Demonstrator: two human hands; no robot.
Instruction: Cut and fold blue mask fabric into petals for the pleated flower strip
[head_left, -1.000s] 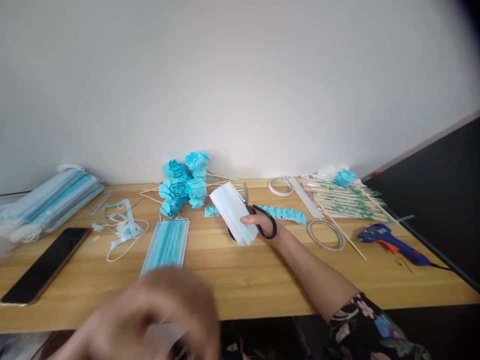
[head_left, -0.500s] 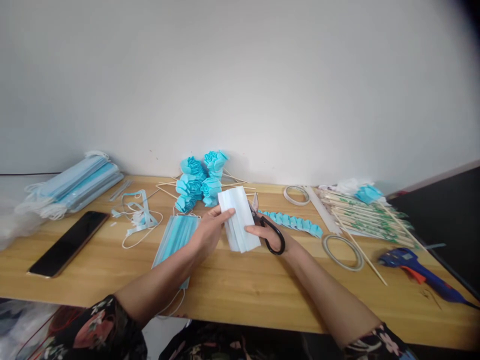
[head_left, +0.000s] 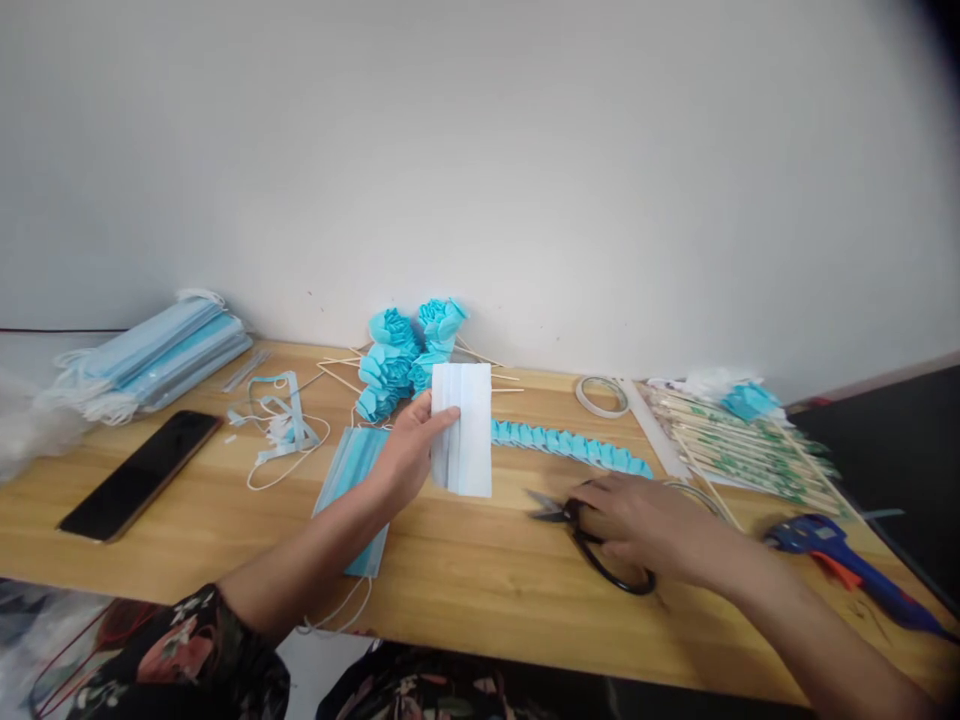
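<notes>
My left hand (head_left: 415, 443) pinches a pleated face mask piece (head_left: 472, 430) upright between thumb and fingers, white side toward me, its ear loops not visible. My right hand (head_left: 628, 520) is low over the table at the right, its fingers on a pair of black-handled scissors (head_left: 592, 545). The blades point left and are slightly apart. Behind the held piece runs a row of overlapping light-blue pieces (head_left: 574, 445). Beneath my left forearm lies a whole blue mask (head_left: 352, 470) with its ear loops.
Blue mask flowers (head_left: 390, 365) on sticks stand by the wall. At left are a mask stack (head_left: 161, 355), a phone (head_left: 142, 475) and cut strips with loops (head_left: 289, 425). At right are tape rolls (head_left: 602, 396), wrapped sticks (head_left: 739, 440) and a blue glue gun (head_left: 840, 560).
My right hand has moved away from the mask piece, right and down to the table with the scissors. My left hand keeps the piece, now turned more upright.
</notes>
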